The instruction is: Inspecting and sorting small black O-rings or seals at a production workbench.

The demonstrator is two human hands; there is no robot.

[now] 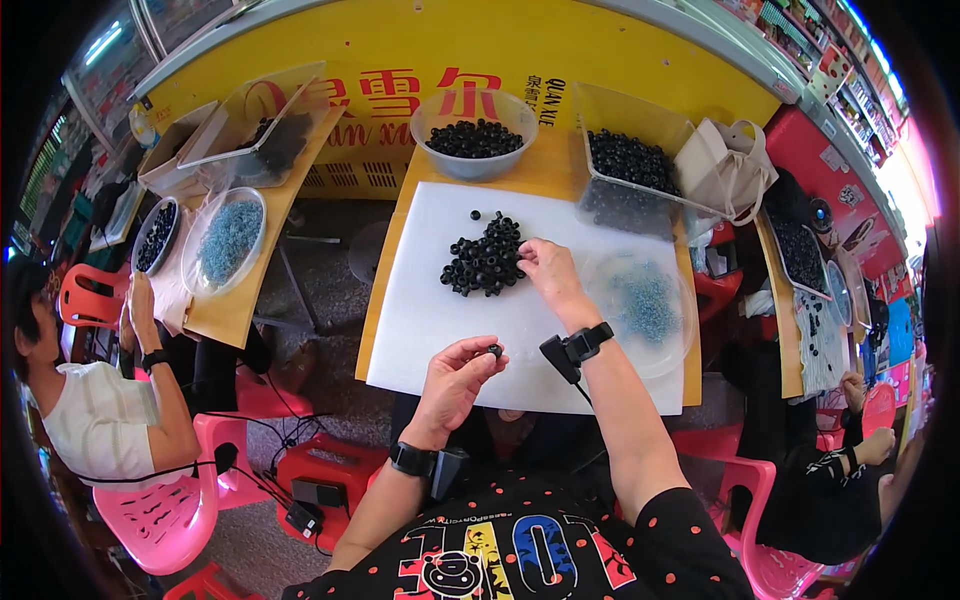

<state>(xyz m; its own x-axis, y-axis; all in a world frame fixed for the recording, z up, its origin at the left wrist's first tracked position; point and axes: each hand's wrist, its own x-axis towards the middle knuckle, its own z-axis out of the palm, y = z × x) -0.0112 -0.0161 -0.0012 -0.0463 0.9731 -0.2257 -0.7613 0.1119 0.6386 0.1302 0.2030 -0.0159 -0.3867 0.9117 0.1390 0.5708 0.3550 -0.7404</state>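
Note:
A loose pile of black beads (484, 262) lies on the white foam sheet (420, 340) in front of me. My left hand (460, 378) is raised near the sheet's front edge, with one black bead (495, 351) pinched at the fingertips. At the right edge of the pile, my right hand (548, 272) has its fingertips closed together against the beads. Whether a bead sits between those fingers is hidden. Right of my right forearm, a round clear tray (607, 345) holds small bluish-clear pieces (648, 308).
A round tub (474, 168) of black beads stands behind the sheet, with a clear bin (625, 208) of more beads at back right. Beside that bin sits a cream bag (722, 170). Other people work at side tables; a red case (330, 480) and cables lie at lower left.

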